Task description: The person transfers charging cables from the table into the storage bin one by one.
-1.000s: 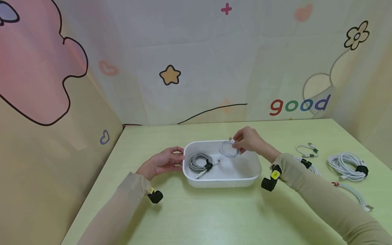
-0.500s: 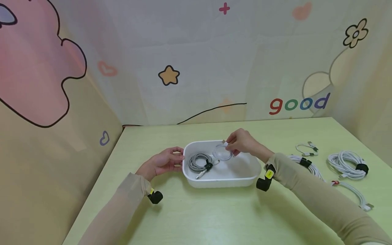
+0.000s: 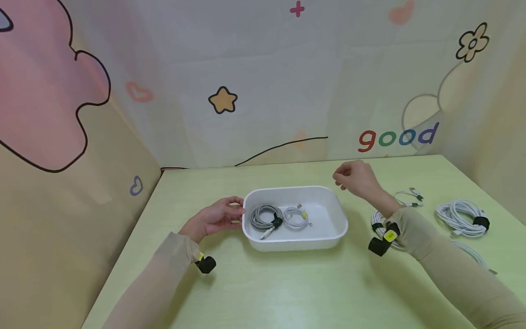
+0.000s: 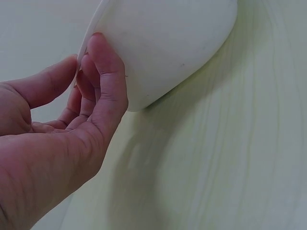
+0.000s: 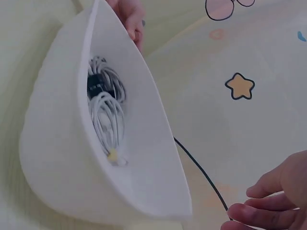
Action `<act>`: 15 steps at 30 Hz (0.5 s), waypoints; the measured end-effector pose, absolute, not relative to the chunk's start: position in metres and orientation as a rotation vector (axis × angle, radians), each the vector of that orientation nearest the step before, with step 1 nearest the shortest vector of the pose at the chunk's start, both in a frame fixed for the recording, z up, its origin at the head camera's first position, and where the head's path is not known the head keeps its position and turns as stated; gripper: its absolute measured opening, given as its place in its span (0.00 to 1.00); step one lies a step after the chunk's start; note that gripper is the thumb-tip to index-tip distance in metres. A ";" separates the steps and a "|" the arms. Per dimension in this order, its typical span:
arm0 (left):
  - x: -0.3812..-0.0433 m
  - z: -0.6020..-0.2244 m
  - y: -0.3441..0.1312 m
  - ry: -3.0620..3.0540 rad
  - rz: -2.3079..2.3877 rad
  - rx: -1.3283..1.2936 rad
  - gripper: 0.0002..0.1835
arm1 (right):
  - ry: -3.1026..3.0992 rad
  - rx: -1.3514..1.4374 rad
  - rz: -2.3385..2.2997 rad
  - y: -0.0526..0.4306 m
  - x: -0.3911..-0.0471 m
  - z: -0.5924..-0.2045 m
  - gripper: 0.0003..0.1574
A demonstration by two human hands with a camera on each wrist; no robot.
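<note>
My left hand (image 3: 217,218) grips the left end of a white plastic bin (image 3: 324,214); in the left wrist view its thumb and fingers meet across the rim. Inside the bin lie two coiled cables. One is a grey cable (image 3: 256,221) bound with a black strap, at the left. Beside it is a thinner white cable (image 3: 296,226) with a yellow tie. My right hand (image 3: 359,179) hovers beyond the bin's back right corner, holding nothing, its fingers loosely bent. The right wrist view shows its thumb and fingers (image 5: 266,216) apart.
Right of the bin, a white cable coil with a black strap (image 3: 376,220) is partly hidden by my right wrist. Farther right lie a short white cable (image 3: 407,204), a large white coil (image 3: 445,214) and another white cable (image 3: 472,254), partly behind my sleeve.
My right hand has lowered the thin white cable into the bin beside the grey one, let it go, and moved back up to the right. My left hand stays at the rim.
</note>
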State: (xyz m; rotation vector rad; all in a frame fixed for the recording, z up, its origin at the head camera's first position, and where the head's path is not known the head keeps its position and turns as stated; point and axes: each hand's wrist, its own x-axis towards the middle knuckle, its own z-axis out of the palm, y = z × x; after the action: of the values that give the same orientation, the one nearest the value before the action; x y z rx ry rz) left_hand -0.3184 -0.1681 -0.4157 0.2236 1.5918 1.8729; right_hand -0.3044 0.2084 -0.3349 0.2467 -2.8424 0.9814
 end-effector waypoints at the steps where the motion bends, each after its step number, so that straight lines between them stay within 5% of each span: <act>1: -0.318 -0.415 -0.168 1.593 1.873 0.224 0.08 | -2.830 0.236 0.961 0.216 -0.303 -0.333 0.14; 15: -0.315 -0.412 -0.166 1.587 1.880 0.228 0.09 | -3.113 0.125 0.669 0.319 -0.288 -0.342 0.15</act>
State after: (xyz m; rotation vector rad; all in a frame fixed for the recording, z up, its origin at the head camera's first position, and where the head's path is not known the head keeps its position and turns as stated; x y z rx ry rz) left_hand -0.3151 -0.1662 -0.4120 0.2278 1.5870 1.8799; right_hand -0.2882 0.3188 -0.3418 0.1252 -3.1128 0.6692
